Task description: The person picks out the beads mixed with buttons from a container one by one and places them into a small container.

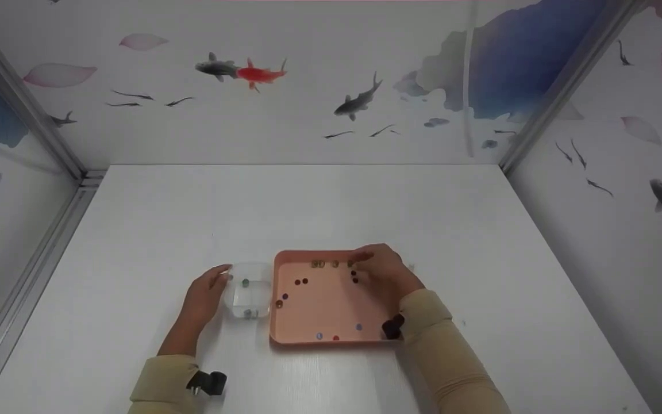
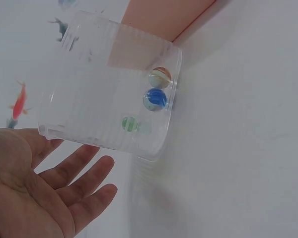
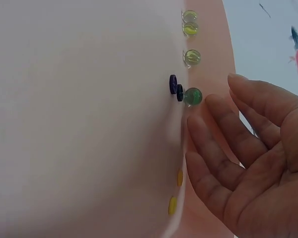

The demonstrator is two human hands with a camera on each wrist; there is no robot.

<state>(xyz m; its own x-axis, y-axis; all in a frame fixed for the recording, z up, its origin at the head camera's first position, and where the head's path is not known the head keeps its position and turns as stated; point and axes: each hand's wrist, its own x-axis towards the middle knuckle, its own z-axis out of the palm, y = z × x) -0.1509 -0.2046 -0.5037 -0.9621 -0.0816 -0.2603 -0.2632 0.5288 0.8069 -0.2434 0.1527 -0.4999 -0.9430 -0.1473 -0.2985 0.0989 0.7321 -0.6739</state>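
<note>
A clear plastic container point(image 1: 252, 270) stands left of the tray; my left hand point(image 1: 204, 294) touches its left side with loosely extended fingers. Inside it lie a green marble point(image 2: 129, 123), a blue-and-white marble point(image 2: 154, 99) and an orange-and-white marble point(image 2: 160, 78). My right hand point(image 1: 381, 273) reaches over the far right part of the pink tray point(image 1: 319, 305). Its fingers are relaxed and spread, close to a green marble point(image 3: 193, 96) at the tray's far wall, with nothing held. Two dark button-like discs point(image 3: 173, 84) stand out beside that marble.
Several yellowish clear marbles point(image 3: 192, 57) line the tray's far wall. Dark discs point(image 1: 301, 282) lie at the tray's left, a brown marble point(image 1: 279, 303) by its left wall. Yellow discs point(image 3: 172, 205) show below the right hand. Bluish discs point(image 1: 359, 326) and a red one point(image 1: 336, 338) lie near the front.
</note>
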